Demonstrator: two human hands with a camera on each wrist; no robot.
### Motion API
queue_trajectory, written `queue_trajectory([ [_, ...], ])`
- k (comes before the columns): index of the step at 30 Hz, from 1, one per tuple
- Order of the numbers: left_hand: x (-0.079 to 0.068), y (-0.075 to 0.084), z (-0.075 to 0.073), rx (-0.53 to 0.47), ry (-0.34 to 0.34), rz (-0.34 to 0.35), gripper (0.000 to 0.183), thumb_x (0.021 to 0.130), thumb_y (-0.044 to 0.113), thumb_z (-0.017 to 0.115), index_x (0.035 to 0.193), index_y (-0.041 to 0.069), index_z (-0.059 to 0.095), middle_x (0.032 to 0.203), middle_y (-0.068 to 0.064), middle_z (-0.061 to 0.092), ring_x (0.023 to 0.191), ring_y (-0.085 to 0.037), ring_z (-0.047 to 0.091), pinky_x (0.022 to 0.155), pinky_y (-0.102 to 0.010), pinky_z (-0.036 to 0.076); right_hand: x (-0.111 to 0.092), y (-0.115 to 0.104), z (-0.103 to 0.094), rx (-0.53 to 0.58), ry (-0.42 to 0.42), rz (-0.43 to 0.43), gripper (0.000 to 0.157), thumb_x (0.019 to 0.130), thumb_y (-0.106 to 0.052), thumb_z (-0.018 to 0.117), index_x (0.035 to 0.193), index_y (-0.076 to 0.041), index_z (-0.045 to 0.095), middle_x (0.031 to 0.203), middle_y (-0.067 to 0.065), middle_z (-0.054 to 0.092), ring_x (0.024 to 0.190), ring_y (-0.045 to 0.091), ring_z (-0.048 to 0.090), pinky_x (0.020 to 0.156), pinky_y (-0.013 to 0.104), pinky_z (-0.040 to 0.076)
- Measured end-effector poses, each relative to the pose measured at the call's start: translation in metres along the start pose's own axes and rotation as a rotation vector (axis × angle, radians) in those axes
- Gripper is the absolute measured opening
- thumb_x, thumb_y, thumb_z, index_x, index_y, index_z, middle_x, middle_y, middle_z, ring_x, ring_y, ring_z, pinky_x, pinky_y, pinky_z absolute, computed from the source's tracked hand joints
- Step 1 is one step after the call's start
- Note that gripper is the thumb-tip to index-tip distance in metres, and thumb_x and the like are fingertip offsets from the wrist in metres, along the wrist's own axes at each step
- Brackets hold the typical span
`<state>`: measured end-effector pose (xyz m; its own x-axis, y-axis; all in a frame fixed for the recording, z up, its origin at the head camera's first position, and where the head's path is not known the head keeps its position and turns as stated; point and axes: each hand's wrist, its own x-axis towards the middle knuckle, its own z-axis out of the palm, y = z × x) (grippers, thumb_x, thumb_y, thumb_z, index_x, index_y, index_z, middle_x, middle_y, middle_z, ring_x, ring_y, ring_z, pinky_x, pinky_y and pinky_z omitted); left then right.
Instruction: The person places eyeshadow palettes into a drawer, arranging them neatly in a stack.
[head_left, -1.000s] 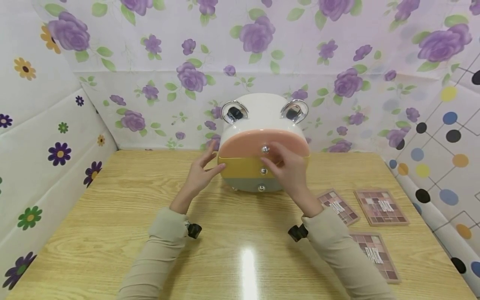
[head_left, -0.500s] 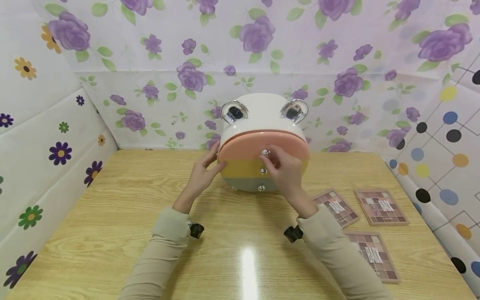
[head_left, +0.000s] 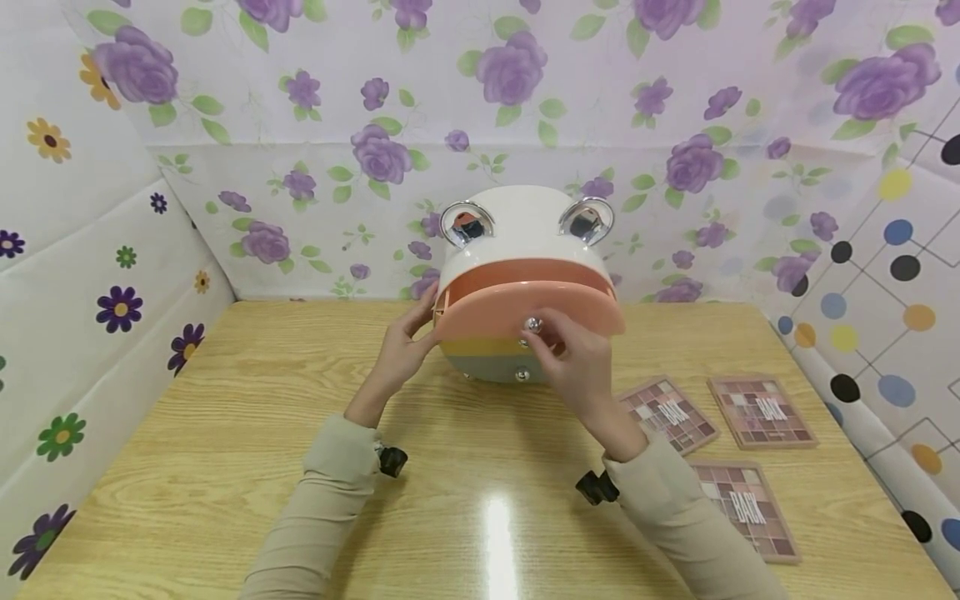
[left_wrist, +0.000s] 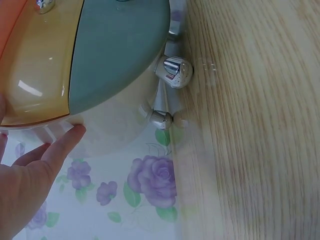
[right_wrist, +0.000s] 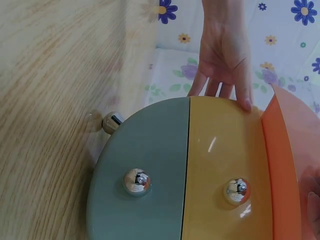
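A rounded white cabinet [head_left: 525, 221] with chrome-ringed eyes stands on the table, its front divided into salmon, yellow and grey-green drawers. My right hand [head_left: 581, 358] pinches the chrome knob [head_left: 533, 324] of the salmon top drawer [head_left: 480, 312], which is pulled part way out. The yellow drawer [right_wrist: 225, 150] and the grey-green drawer [right_wrist: 145, 150] are closed, each with its own round knob. My left hand [head_left: 403, 348] rests against the cabinet's left side with fingers extended, the thumb at the front edge by the yellow drawer. Little chrome feet [left_wrist: 175, 72] support the cabinet.
Three flat palettes with pink and brown squares lie at the right: one palette [head_left: 667, 414] beside my right wrist, another palette [head_left: 761, 412] farther right, and a nearer palette [head_left: 750, 508] partly behind my sleeve. Flower-printed cloth [head_left: 337, 208] hangs behind the wooden table [head_left: 247, 400].
My right hand has taken the top knob and drawn the salmon drawer toward me, from closed to partly out, showing its inside. The left hand stays at the cabinet's side.
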<state>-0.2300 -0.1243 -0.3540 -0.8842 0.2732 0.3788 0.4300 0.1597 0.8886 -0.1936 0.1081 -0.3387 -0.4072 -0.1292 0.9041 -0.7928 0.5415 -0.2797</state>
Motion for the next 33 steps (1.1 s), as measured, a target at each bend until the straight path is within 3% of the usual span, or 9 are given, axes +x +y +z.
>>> queue_trajectory([
  [4, 0.001, -0.001, -0.001, -0.011, -0.004, 0.012, 0.058, 0.089, -0.002, 0.054, 0.141, 0.002, 0.029, 0.143, -0.017, 0.031, 0.122, -0.037, 0.039, 0.1, -0.05, 0.032, -0.002, -0.003, -0.003, -0.004, 0.004, -0.013, 0.018, 0.073, -0.003, 0.073, 0.087, 0.002, 0.064, 0.068, 0.009, 0.065, 0.053, 0.015, 0.059, 0.046, 0.02, 0.048],
  [8, 0.002, -0.009, -0.004, -0.054, -0.028, 0.034, 0.055, 0.091, -0.001, 0.051, 0.141, 0.002, 0.029, 0.142, -0.018, 0.033, 0.121, -0.036, 0.041, 0.097, -0.042, 0.038, -0.006, -0.006, -0.006, -0.002, 0.001, -0.025, 0.018, 0.074, -0.005, 0.072, 0.088, 0.002, 0.065, 0.069, 0.009, 0.065, 0.054, 0.015, 0.059, 0.047, 0.02, 0.048],
  [12, 0.005, -0.023, -0.008, -0.177, -0.065, -0.009, 0.05, 0.096, 0.005, 0.043, 0.143, 0.007, 0.027, 0.144, -0.013, 0.03, 0.122, -0.032, 0.041, 0.089, -0.034, 0.046, -0.009, -0.01, -0.008, 0.02, 0.014, -0.047, 0.019, 0.072, -0.002, 0.072, 0.088, 0.003, 0.065, 0.07, 0.009, 0.065, 0.054, 0.015, 0.059, 0.047, 0.019, 0.048],
  [16, 0.007, -0.032, -0.008, -0.245, -0.05, -0.056, 0.046, 0.098, 0.013, 0.039, 0.142, 0.011, 0.03, 0.145, -0.009, 0.031, 0.123, -0.029, 0.041, 0.085, -0.032, 0.048, -0.01, -0.015, -0.011, 0.044, 0.028, -0.069, 0.022, 0.069, 0.001, 0.073, 0.09, 0.004, 0.065, 0.07, 0.01, 0.065, 0.053, 0.016, 0.058, 0.046, 0.019, 0.048],
  [23, 0.006, -0.019, -0.006, -0.238, 0.014, -0.11, 0.043, 0.097, 0.01, 0.04, 0.14, 0.006, 0.034, 0.141, -0.014, 0.036, 0.121, -0.033, 0.043, 0.08, -0.03, 0.05, -0.014, -0.02, -0.014, 0.019, 0.027, -0.085, 0.02, 0.077, -0.011, 0.068, 0.09, 0.004, 0.065, 0.068, 0.009, 0.064, 0.052, 0.014, 0.058, 0.045, 0.019, 0.047],
  [27, 0.004, -0.007, -0.006, -0.218, 0.015, -0.128, 0.043, 0.098, 0.009, 0.04, 0.14, 0.004, 0.033, 0.141, -0.015, 0.035, 0.12, -0.033, 0.043, 0.08, -0.029, 0.051, -0.018, -0.023, -0.017, -0.011, 0.034, -0.091, 0.023, 0.083, -0.02, 0.064, 0.088, 0.003, 0.066, 0.067, 0.007, 0.064, 0.051, 0.013, 0.057, 0.045, 0.018, 0.047],
  [33, 0.004, -0.004, -0.005, -0.219, 0.014, -0.133, 0.043, 0.097, 0.009, 0.04, 0.139, 0.003, 0.034, 0.141, -0.015, 0.035, 0.12, -0.033, 0.043, 0.08, -0.029, 0.051, -0.021, -0.03, -0.022, 0.007, 0.03, -0.111, 0.028, 0.088, -0.024, 0.06, 0.089, 0.003, 0.066, 0.07, 0.007, 0.066, 0.053, 0.012, 0.058, 0.048, 0.017, 0.048],
])
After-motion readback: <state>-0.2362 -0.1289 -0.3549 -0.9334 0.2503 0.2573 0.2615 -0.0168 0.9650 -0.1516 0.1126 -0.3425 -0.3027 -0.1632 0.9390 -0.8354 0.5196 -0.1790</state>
